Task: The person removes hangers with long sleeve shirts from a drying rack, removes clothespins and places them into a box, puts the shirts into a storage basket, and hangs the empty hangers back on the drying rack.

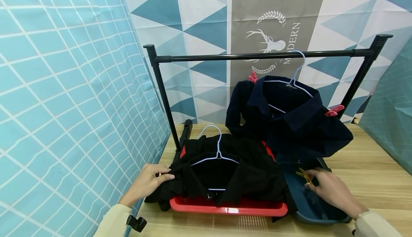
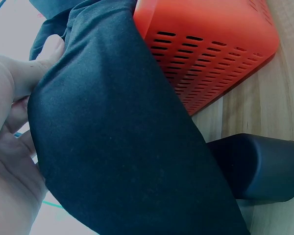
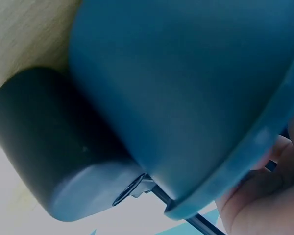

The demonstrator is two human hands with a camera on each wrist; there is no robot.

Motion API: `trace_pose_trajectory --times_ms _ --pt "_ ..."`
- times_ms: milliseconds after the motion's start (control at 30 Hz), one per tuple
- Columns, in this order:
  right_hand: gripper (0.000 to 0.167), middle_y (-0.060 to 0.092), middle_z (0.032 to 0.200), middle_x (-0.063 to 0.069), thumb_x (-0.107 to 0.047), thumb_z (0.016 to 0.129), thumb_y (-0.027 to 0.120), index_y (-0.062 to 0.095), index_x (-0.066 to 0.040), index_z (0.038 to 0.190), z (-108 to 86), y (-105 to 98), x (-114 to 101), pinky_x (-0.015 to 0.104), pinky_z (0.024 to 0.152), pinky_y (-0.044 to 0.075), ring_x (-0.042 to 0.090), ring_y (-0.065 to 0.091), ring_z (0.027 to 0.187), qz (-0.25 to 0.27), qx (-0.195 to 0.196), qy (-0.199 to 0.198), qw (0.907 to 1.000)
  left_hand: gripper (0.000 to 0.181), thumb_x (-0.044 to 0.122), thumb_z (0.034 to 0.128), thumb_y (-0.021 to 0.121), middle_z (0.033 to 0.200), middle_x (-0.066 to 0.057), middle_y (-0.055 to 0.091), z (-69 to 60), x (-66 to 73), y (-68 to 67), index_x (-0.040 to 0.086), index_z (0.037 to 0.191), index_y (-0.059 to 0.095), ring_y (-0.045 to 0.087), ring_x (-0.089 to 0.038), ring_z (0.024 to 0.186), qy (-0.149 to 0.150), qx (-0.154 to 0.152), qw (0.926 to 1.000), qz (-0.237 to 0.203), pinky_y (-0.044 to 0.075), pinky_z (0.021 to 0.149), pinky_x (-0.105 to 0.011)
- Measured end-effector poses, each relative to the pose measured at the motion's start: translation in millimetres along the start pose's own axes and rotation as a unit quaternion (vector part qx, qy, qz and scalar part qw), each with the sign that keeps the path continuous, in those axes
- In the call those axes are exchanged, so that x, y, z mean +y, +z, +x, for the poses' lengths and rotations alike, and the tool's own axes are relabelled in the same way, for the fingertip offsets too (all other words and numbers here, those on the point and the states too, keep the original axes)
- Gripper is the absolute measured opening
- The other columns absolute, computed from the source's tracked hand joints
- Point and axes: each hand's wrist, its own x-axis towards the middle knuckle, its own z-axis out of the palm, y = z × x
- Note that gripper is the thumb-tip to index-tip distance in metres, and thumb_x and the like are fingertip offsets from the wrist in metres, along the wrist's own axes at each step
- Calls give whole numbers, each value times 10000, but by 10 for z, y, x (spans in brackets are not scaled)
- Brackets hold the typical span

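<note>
A black collared shirt (image 1: 225,179) lies over a red basket (image 1: 228,208), with a pale blue hanger (image 1: 219,151) inside its neck. My left hand (image 1: 151,181) pinches the shirt's shoulder at the left; the left wrist view shows the black cloth (image 2: 117,127) hanging down from the thumb and fingers. Over a dark blue tub (image 1: 296,194), my right hand (image 1: 328,188) pinches a yellow clothespin (image 1: 303,175) between thumb and fingers. In the right wrist view the tub's wall (image 3: 186,98) hides most of that hand, and the clothespin does not show.
A black rack (image 1: 225,57) spans the back. A navy shirt (image 1: 289,119) hangs from it on another hanger (image 1: 300,68), with pink clothespins (image 1: 334,110) at both shoulders. Black rack feet (image 2: 264,166) stand on the wooden table (image 1: 376,172) beside the basket and tub.
</note>
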Motion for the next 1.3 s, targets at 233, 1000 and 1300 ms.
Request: trace_pose_trajectory --times_ms 233,1000,1300 --pt "315 674 964 72 -135 819 859 749 -34 1097 -13 33 20 366 577 427 161 497 695 -64 -217 -2 9997 131 152 919 781 942 103 763 -1 7 1 261 972 830 654 -33 768 3 11 10000 35 505 637 -272" --pt "298 657 952 55 -131 803 878 756 -44 1060 -7 102 120 426 627 477 194 532 752 5 -757 115 9971 114 181 930 774 941 102 762 -4 22 -9 271 973 829 643 -39 757 -124 -27 9999 7 505 637 -281" --pt "216 679 938 24 -171 872 822 767 -63 1051 3 84 65 364 605 452 148 513 717 258 -511 -7 9984 98 202 939 767 931 89 764 -12 16 -12 268 976 830 646 -39 759 -111 -28 9999 13 509 643 -271"
